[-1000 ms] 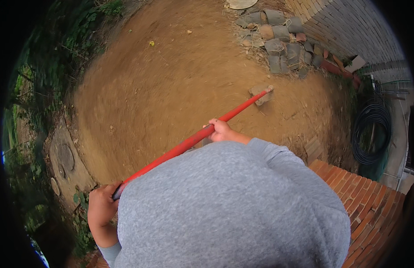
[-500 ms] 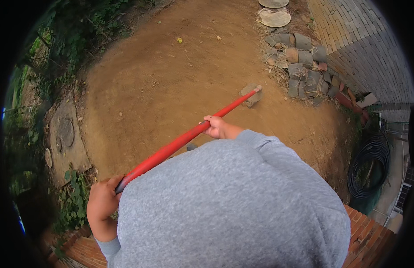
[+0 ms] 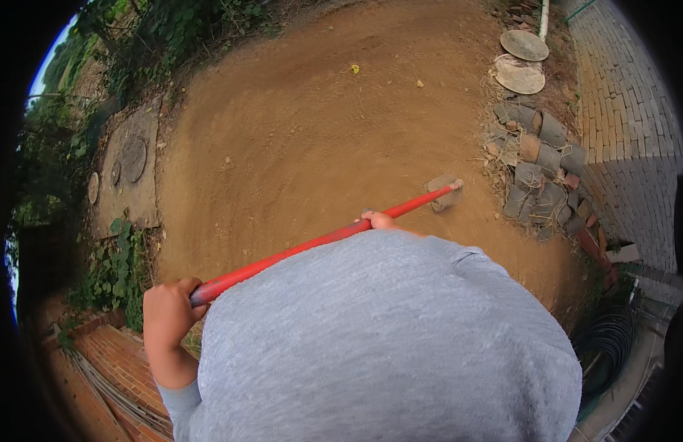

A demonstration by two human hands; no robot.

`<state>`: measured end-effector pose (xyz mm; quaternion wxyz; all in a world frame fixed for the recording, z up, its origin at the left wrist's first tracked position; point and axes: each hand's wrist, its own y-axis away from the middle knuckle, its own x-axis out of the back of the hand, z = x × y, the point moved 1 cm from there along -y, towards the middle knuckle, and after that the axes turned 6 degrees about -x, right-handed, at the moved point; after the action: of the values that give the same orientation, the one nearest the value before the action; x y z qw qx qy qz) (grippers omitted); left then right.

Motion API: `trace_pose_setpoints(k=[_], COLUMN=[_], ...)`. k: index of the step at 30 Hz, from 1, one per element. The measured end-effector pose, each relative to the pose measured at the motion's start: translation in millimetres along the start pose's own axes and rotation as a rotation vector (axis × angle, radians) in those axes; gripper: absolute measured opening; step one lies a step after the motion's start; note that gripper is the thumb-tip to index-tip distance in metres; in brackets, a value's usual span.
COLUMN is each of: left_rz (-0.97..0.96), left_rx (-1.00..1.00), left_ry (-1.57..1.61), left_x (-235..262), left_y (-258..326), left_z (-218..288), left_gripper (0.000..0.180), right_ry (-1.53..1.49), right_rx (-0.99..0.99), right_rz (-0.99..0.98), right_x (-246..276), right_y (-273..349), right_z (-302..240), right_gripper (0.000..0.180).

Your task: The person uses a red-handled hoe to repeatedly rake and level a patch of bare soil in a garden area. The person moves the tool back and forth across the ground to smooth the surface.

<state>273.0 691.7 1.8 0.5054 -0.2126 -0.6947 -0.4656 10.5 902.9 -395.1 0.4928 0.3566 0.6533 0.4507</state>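
A hoe with a long red handle (image 3: 297, 249) slants across in front of me, from lower left to upper right. Its flat, soil-coloured blade (image 3: 438, 196) rests at or just above the brown dirt, to the right of centre. My left hand (image 3: 169, 309) is closed round the handle's near end, beside my body. Farther up the handle, my right hand (image 3: 379, 220) is wrapped round it; my grey sweatshirt hides most of that forearm.
Stacked grey roof tiles (image 3: 544, 166) and two round slabs (image 3: 523, 46) lie on the right along a brick wall (image 3: 625, 125). Coiled black hose (image 3: 603, 346) sits at lower right. Green plants (image 3: 117, 258) and a concrete slab (image 3: 126, 180) border the left.
My view has shifted, so the ground, tiles and slabs sit farther right. The hoe's blade appears lower and a little right in view. Both hands keep their hold on the handle.
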Motion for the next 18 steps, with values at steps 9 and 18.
trace_pose_setpoints(k=[9, 18], left_rz=[-0.028, -0.118], left_rx=[0.244, 0.301], left_ry=[0.315, 0.478], left_x=[-54.8, -85.7], left_y=[13.6, 29.2], left_z=[68.2, 120.9], left_gripper=[0.023, 0.015], right_ry=[-0.180, -0.031], right_rx=[-0.009, -0.074], right_rz=[0.040, 0.186], right_x=[38.1, 42.9], right_y=[34.0, 30.4], right_z=[-68.3, -105.0], right_gripper=[0.010, 0.008])
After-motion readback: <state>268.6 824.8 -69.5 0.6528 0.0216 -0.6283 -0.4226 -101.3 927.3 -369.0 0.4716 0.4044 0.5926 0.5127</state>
